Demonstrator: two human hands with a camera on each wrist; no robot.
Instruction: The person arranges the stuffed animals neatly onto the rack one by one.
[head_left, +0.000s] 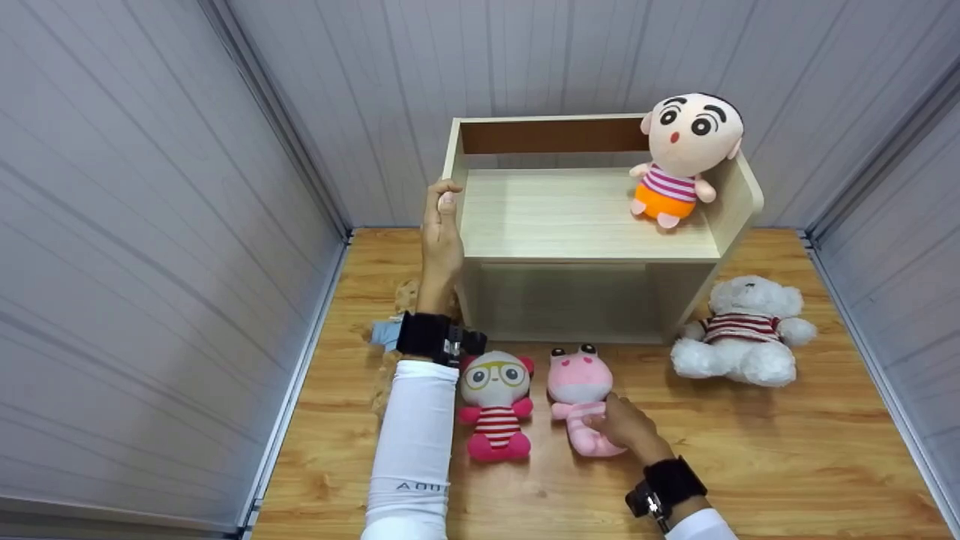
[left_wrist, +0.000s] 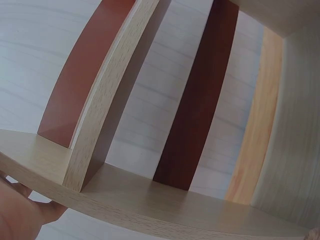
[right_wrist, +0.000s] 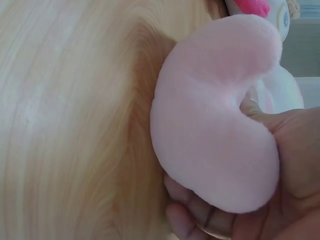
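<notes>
1. Head camera: from above, a wide view forward and down frames the pale wood-grain two-tier shelf point(head_left: 551, 214) before grey panelled walls point(head_left: 525, 60).
2. Left wrist camera: a tilted close-up peers into that shelf, shared with the head view.
3. Right wrist camera: turned sideways, very near, it faces the soft pink plush toy point(right_wrist: 205, 120) and honey-brown wood-grain surface point(right_wrist: 75, 125), both also in the head view.

We have a wide way onto the upper board point(head_left: 547, 214), left of the doll point(head_left: 682, 161).
The side panel point(head_left: 453, 154), where our left hand point(head_left: 441, 244) rests, bars the left. The panda toy point(head_left: 496, 409) and pink toy point(head_left: 581, 382) partly block the lower compartment point(head_left: 570, 304), with a narrow gap between them; broader floor point(head_left: 649, 371) separates the pink toy from the white bear point(head_left: 750, 334).
</notes>
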